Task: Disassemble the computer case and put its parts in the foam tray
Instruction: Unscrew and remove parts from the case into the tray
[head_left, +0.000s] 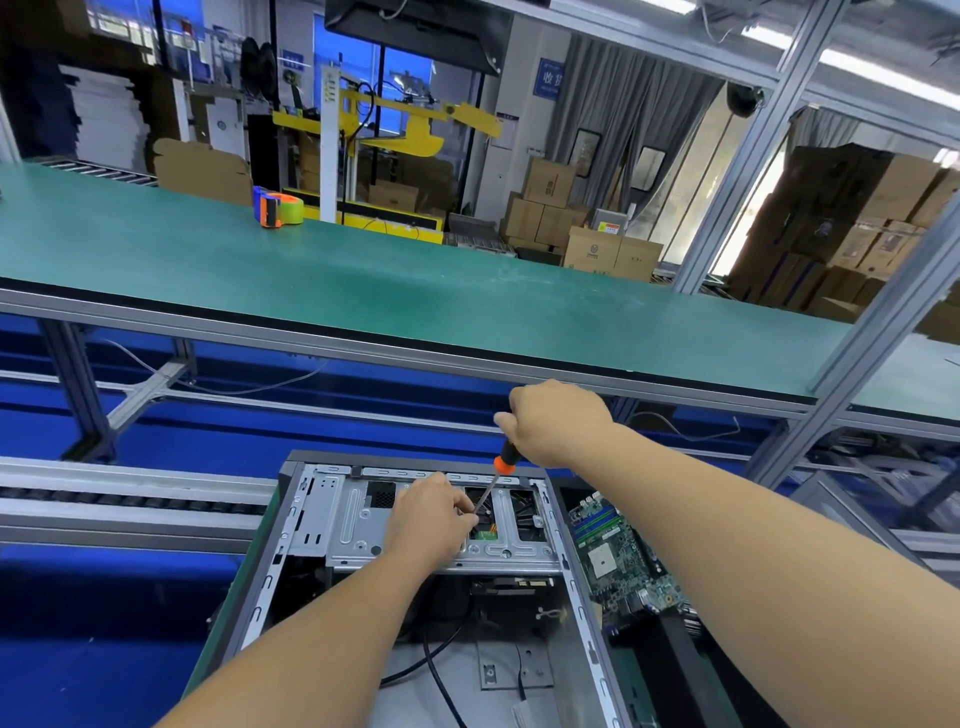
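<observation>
Head view: the computer case (426, 587) lies open on its side at the near centre of the scene, on a green mat, its long axis running from the near edge away toward the far conveyor rail (130, 499). Its open face points up. The frame is grey sheet metal with perforated edge rails; a silver drive cage (353, 525) spans the far end, with slots and cut-outs showing dark parts and a small green and orange piece beneath. Nearer, the case floor is bare metal with black cables (441, 670) trailing over it.

The left hand (431, 519) rests on the drive cage, its fingers curled and pinching at the tip of the screwdriver (491, 491). The right hand (556, 421) is clenched round the screwdriver's handle, above the far edge of the case. The screwdriver has an orange collar and a thin metal shaft; it tilts, handle up and to the far right, tip down and to the near left into the cage.

Just right of the case a green motherboard (618, 556) lies in a dark tray; whether that tray is foam cannot be told. Well beyond, on the long green workbench (415, 291), stands a tape dispenser (278, 208).
</observation>
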